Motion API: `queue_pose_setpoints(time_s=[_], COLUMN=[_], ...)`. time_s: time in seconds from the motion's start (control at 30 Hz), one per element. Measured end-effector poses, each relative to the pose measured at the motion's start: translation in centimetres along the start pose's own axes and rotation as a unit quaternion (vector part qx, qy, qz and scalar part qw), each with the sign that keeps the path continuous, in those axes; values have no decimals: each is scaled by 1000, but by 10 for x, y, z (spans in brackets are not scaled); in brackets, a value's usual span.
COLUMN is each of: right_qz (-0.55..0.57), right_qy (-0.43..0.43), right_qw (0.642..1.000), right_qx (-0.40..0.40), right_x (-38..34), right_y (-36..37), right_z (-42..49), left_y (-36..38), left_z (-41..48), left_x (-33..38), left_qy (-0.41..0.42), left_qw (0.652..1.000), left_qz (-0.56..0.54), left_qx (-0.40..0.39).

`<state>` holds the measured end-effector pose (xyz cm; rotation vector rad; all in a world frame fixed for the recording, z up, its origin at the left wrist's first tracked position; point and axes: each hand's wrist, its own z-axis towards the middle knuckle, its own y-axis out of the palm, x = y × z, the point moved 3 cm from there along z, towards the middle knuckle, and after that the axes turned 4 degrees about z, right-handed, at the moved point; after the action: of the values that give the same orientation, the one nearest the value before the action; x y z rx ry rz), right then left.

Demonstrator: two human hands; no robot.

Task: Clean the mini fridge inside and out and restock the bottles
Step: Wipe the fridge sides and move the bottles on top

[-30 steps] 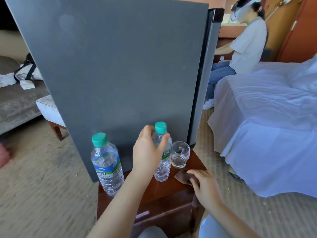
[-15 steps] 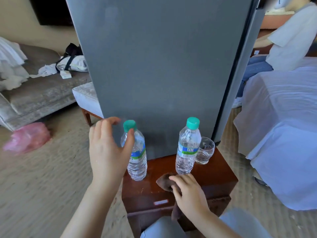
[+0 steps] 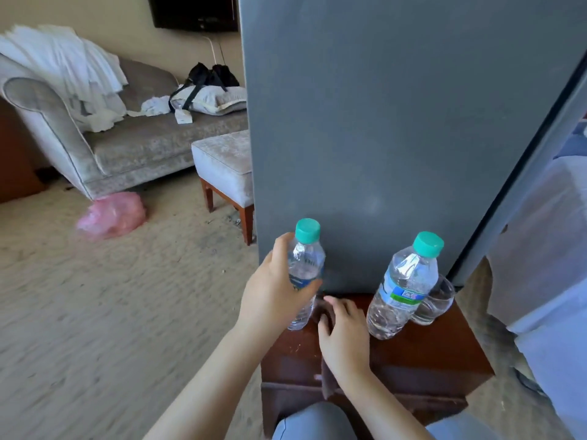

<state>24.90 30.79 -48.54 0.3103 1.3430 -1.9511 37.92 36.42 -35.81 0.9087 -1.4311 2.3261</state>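
Now, left hand (image 3: pixel 276 290): fingers wrapped round the left clear teal-capped plastic water bottle (image 3: pixel 305 265), mid-body.
Right hand (image 3: pixel 344 331): fingers spread, resting on brown cloth (image 3: pixel 327 385).
Handling: likely light, thin-walled, squashy; hold gently.

Your left hand (image 3: pixel 276 290): moved off the right bottle (image 3: pixel 403 287), now gripping the left bottle (image 3: pixel 305 268). Your right hand (image 3: pixel 344 331): has pushed the cloth (image 3: pixel 327 385) forward, between both bottles.

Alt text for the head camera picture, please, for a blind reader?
Someone's left hand grips a water bottle on a wooden cabinet before a mini fridge. The right hand rests on a brown cloth; a second bottle and glass stand to the right.
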Motion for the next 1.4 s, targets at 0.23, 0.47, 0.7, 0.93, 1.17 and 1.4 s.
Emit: queue_pose_setpoints(time_s=[0.23, 0.47, 0.7, 0.93, 1.17, 1.4], right_qz=[28, 57, 74, 4, -2, 23], right_qy=[10, -121, -223, -249, -209, -223], right_qw=[999, 976, 949, 950, 974, 972], right_qx=[-35, -172, -210, -186, -86, 67], right_x=[0, -55, -51, -13, -17, -74], right_y=[7, 45, 24, -16, -79, -168], right_z=[6, 0, -42, -50, -26, 43], left_y=[-34, -68, -86, -65, -16, -30], left_z=[-12, -18, -18, -14, -8, 2], left_x=[-31, -59, -55, -19, -4, 18], left_qy=[-46, -80, -72, 3, 24, 93], left_qw=[997, 992, 990, 997, 999, 990], left_qz=[-17, 18, 8, -18, -8, 83], left_qx=[66, 96, 120, 80, 45, 65])
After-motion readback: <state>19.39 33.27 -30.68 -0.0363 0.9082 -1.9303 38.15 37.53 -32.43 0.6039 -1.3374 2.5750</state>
